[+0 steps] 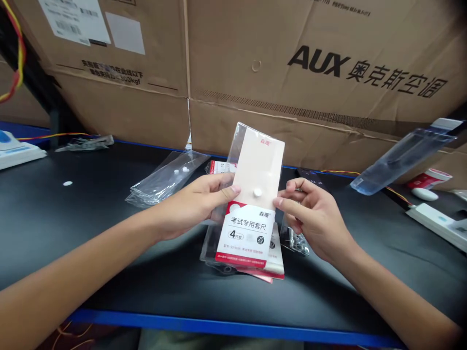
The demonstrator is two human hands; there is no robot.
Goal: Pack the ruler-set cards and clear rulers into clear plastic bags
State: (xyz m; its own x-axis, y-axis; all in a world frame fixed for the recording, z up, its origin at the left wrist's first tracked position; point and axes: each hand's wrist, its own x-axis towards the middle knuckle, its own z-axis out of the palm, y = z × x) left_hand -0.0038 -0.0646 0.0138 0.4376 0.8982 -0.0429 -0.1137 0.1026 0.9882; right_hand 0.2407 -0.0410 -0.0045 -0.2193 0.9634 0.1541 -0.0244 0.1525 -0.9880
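Note:
A clear plastic pouch (pixel 255 194) with a white and red printed card inside and a white snap button is held upright above the black table (pixel 73 228). My left hand (pixel 197 204) pinches its left edge, thumb on the front. My right hand (pixel 314 218) grips its right edge with curled fingers. Under the pouch, more red and white cards (pixel 272 265) lie flat on the table.
A stack of empty clear pouches (pixel 164 180) lies left of centre. Large cardboard boxes (pixel 277 82) stand along the back. Another clear pouch (pixel 401 155) sticks up at the right, beside a white power strip (pixel 438 223). A white device (pixel 16 150) sits far left.

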